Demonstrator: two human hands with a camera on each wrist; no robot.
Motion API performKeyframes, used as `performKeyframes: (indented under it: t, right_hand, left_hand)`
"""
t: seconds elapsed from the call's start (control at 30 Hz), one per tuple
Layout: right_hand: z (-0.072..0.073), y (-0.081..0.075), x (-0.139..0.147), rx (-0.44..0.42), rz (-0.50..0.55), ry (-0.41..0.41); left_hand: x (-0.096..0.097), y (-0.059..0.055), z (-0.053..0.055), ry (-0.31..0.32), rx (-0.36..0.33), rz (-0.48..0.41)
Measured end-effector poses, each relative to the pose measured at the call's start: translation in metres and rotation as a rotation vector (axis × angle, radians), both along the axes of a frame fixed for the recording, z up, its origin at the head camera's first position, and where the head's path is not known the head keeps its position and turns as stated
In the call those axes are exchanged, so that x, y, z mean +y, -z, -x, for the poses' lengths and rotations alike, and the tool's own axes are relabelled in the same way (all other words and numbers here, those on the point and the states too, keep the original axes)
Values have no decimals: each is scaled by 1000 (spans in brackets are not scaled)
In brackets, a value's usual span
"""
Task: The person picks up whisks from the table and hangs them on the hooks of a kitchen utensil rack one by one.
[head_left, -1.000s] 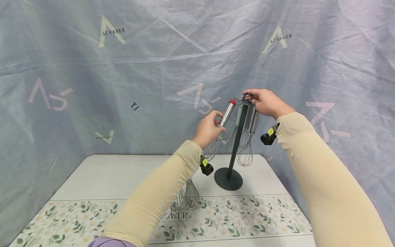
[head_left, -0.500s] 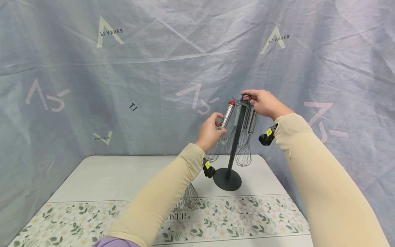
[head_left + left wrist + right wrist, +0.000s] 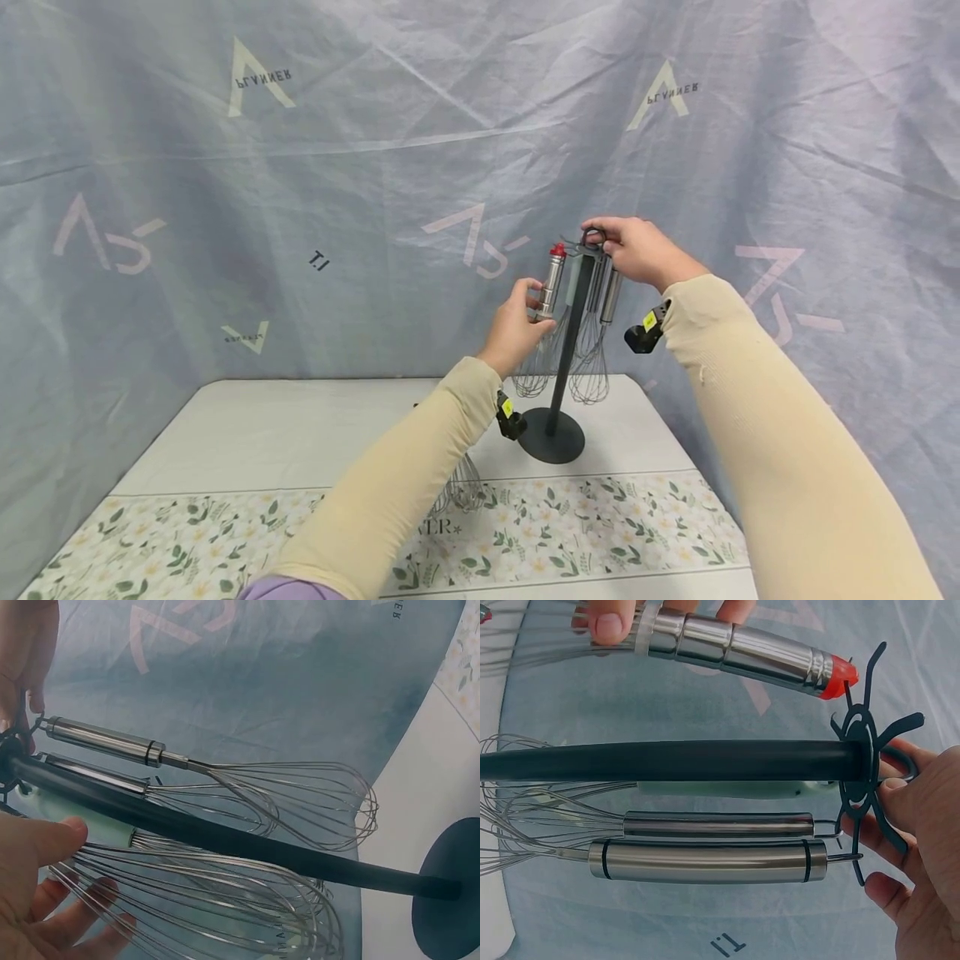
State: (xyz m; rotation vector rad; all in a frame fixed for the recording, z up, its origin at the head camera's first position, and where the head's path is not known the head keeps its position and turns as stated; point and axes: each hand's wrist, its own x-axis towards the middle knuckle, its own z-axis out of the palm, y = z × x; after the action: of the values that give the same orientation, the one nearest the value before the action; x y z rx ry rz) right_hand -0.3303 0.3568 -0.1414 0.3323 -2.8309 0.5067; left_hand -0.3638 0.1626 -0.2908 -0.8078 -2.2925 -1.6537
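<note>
My left hand (image 3: 512, 332) holds a whisk (image 3: 553, 279) with a steel handle and a red end cap, thumb and fingers around the wires just below the handle. The red cap (image 3: 841, 676) meets a hook at the top of a dark whisk stand (image 3: 572, 354); whether its loop is over the hook I cannot tell. My right hand (image 3: 647, 248) grips the ring (image 3: 900, 763) on top of the stand. From other hooks hang two steel-handled whisks, the nearer (image 3: 705, 860) in front of the slimmer (image 3: 720, 825), and a pale green-handled whisk (image 3: 90, 817).
The stand's round base (image 3: 551, 436) sits on a white table (image 3: 300, 425) with a floral band. Behind my left forearm, wire whisk heads (image 3: 467, 487) lie on the table, partly hidden. A grey-blue printed cloth (image 3: 360, 208) hangs behind.
The red-capped whisk has swung more upright, its wire end moving toward the stand's pole. My left hand has lowered slightly with it. My right hand keeps its grip on the ring.
</note>
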Motion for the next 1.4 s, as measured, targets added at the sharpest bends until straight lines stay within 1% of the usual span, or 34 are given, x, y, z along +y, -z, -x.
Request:
performKeyframes:
  t: [0.27, 0.37, 0.47, 0.63, 0.73, 0.93, 1.03, 1.23, 1.4]
  right_hand:
    - [0, -1, -2, -12, 12, 2]
    - [0, -2, -2, -15, 17, 4]
    - [0, -2, -2, -18, 20, 2]
    - [0, -2, -3, -20, 23, 2]
    - [-1, -2, -4, -22, 22, 9]
    - [-2, 0, -5, -28, 25, 16]
    - [-2, 0, -5, -26, 29, 15]
    - [-2, 1, -4, -31, 32, 17]
    - [-3, 0, -3, -34, 33, 21]
  left_hand:
    - [6, 7, 3, -7, -7, 14]
    - [6, 12, 5, -4, -32, 27]
    - [6, 21, 7, 4, -66, 51]
    - [5, 39, 13, 27, -124, 79]
    - [3, 49, 15, 29, -137, 91]
    - [1, 65, 19, 37, -159, 45]
    - [1, 72, 21, 30, -165, 30]
    - [3, 78, 23, 10, -171, 42]
    - [3, 80, 23, 25, -201, 51]
